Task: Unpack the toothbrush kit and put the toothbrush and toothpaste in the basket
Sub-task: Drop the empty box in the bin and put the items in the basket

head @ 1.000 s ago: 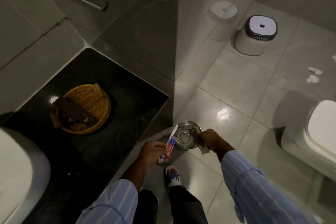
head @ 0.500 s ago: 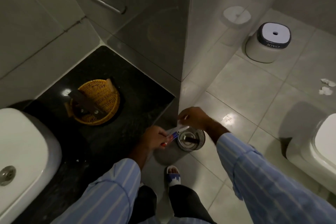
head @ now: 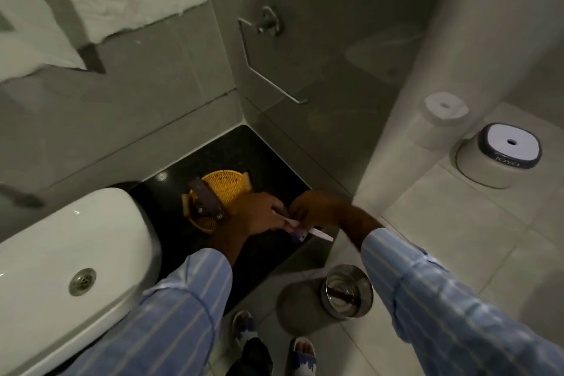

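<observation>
A yellow woven basket (head: pixel 227 188) sits on the black counter (head: pixel 241 149), with a dark flat box (head: pixel 207 201) lying across its left rim. Just right of the basket my left hand (head: pixel 259 214) grips a white toothpaste tube with red and blue print (head: pixel 297 233). My right hand (head: pixel 317 207) meets it from the right, fingers closed on a white toothbrush (head: pixel 321 235) that sticks out beneath the hand. Both hands hover above the counter's front right corner, and they hide most of the two items.
A white sink (head: pixel 61 253) fills the left. On the floor below the counter stands an open steel bin (head: pixel 348 290) with dark packaging inside. A white stool (head: pixel 500 159) stands far right, a towel ring (head: pixel 268 70) hangs on the wall, and my sandalled feet (head: pixel 274 342) are below.
My right hand dropped the wrapper in the steel bin, then rose to join my left. Both hands have moved up and left from over the bin to beside the basket.
</observation>
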